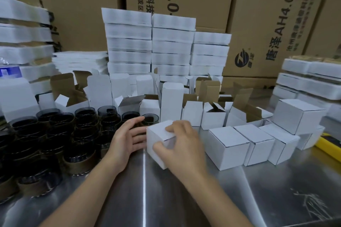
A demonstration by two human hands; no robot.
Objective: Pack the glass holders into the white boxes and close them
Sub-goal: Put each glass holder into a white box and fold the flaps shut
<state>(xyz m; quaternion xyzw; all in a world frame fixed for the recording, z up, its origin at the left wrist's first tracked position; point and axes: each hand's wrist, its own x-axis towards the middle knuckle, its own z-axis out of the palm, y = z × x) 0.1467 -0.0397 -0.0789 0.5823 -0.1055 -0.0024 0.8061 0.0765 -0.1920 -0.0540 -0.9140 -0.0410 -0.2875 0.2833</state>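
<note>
On the shiny steel table (166,199), two bare forearms reach to a small white cardboard box (156,145) standing near the middle. The left hand (129,138) lies with straight fingers flat against the box's left side. The right hand (182,142) curls over it, fingers on the folded-down top flap and thumb on the front face. Left of the box, dark glass holders with brown bands (55,134) crowd together. To its right, closed white boxes (227,145) sit in a row, touching, with a yellow object (328,147) at the edge. Behind stand open white boxes (212,116) with raised flaps, then stacks of flat white cartons (147,46), then large brown corrugated cartons (276,14).
</note>
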